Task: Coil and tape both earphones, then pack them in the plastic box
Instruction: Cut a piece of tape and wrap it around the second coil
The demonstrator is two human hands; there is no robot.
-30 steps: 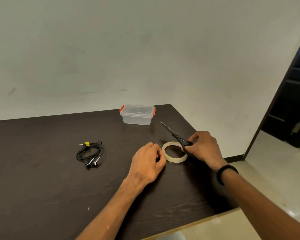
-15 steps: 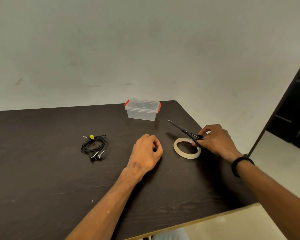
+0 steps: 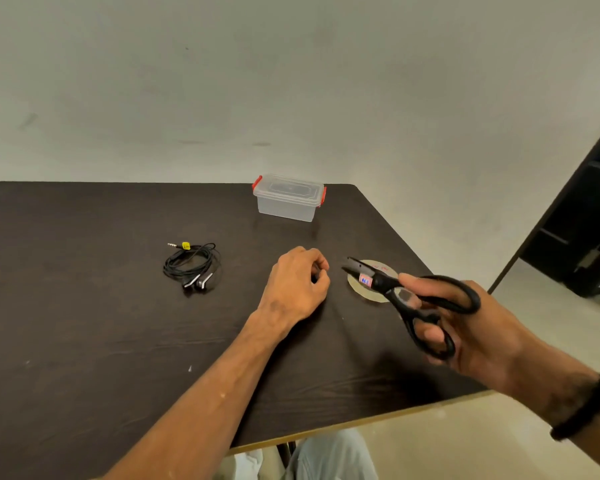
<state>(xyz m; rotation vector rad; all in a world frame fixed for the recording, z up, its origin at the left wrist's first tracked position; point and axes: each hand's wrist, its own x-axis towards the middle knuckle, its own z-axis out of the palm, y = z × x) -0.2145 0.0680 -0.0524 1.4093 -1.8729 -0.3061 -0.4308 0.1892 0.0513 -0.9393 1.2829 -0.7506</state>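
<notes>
A coiled black earphone (image 3: 191,266) with a yellow tag lies on the dark table (image 3: 84,341), left of centre. The clear plastic box (image 3: 288,199) with red clips stands closed at the far edge. My left hand (image 3: 295,285) rests on the table with curled fingers, pinching a small dark thing that looks like the second earphone, mostly hidden. My right hand (image 3: 482,334) grips black scissors (image 3: 381,282) lifted off the table, blades pointing left over the tape roll (image 3: 371,298), which lies flat just right of my left hand.
The table's near edge and right corner lie close to my right arm. A pale wall stands behind the table. A dark doorway or cabinet (image 3: 582,209) is at the far right, over a light floor. My knee shows below the table edge.
My right hand has lifted the scissors off the table and drawn them toward me, turning the blades left over the tape roll. My left hand stays put.
</notes>
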